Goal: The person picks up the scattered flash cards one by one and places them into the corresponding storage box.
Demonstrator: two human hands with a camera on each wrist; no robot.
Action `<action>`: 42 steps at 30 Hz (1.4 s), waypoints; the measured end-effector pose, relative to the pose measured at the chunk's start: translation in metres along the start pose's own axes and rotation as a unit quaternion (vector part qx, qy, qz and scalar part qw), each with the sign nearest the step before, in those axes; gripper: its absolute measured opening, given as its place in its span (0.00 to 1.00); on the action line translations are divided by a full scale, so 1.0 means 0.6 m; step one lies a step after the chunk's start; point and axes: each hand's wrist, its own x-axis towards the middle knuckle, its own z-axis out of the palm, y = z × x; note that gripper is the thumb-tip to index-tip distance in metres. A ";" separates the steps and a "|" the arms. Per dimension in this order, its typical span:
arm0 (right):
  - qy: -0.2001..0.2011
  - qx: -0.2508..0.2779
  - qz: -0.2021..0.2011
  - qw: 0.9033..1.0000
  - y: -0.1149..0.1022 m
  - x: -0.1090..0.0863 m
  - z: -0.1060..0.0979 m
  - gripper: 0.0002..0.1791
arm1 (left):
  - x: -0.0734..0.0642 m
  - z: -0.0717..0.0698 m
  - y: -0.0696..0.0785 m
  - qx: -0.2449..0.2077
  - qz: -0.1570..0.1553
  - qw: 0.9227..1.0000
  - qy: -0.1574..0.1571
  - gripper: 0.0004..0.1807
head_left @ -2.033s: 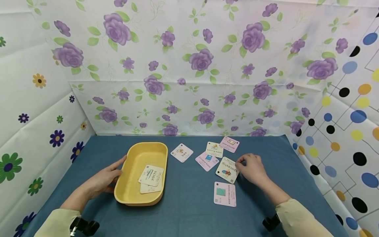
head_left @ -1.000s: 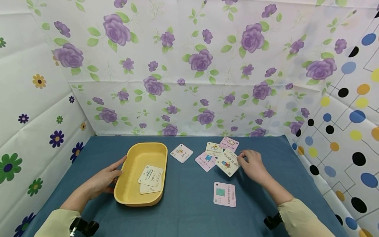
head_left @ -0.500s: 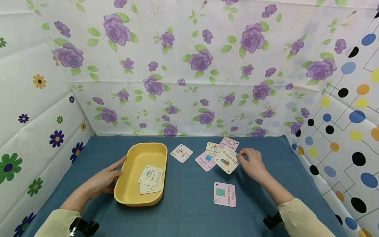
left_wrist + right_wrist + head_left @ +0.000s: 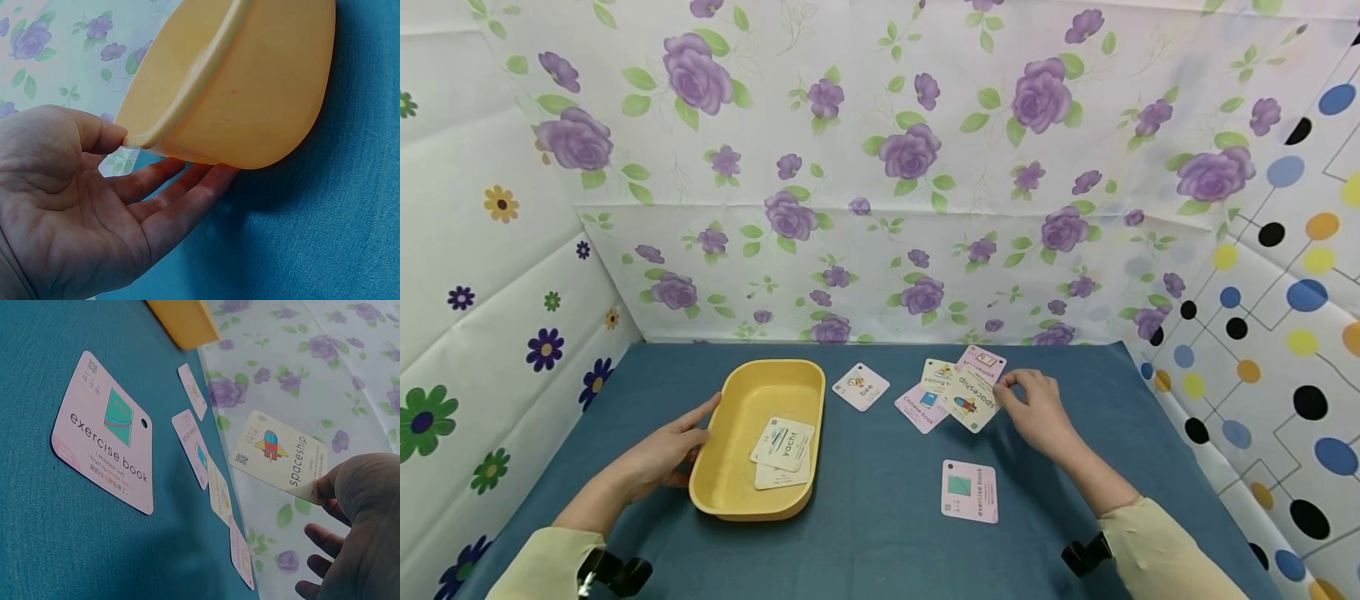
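Observation:
My left hand (image 4: 657,457) holds the left side of a yellow plastic tray (image 4: 722,492). In the left wrist view its thumb lies at the rim, with the other fingers (image 4: 187,209) against the lower wall. Two cream cards lie overlapped in the tray, the upper one a "yacht" card (image 4: 784,444). Between thumb and index finger, my right hand (image 4: 1037,414) pinches a cream "spaceship" card (image 4: 972,400) by one edge. The right wrist view shows this flash card (image 4: 280,450) raised off the table. From the head it partly covers the sailing boat card (image 4: 937,375) and the storybook card (image 4: 983,360).
A pink Chinese book card (image 4: 919,409) lies under the raised card's left side. Nearer me is a pink exercise book card (image 4: 969,492). The bee card (image 4: 861,387) sits right of the tray. Blue cloth (image 4: 880,533) covers the table; patterned sheets rise around it.
My right hand has lifted the spaceship card off the table and moved it away from me, over the other cards. The left hand and tray have stayed put.

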 end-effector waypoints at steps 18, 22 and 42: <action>0.015 0.006 0.005 1.000 -0.014 0.005 0.004 0.15 | 0.001 0.001 -0.001 0.003 0.000 1.000 0.004 0.38; 0.015 0.012 0.005 1.000 -0.022 0.008 0.006 0.15 | 0.001 0.000 -0.001 0.003 0.000 1.000 0.003 0.38; 0.017 0.033 -0.013 0.999 -0.064 0.030 0.029 0.13 | 0.002 -0.001 -0.001 0.001 -0.003 1.000 0.003 0.38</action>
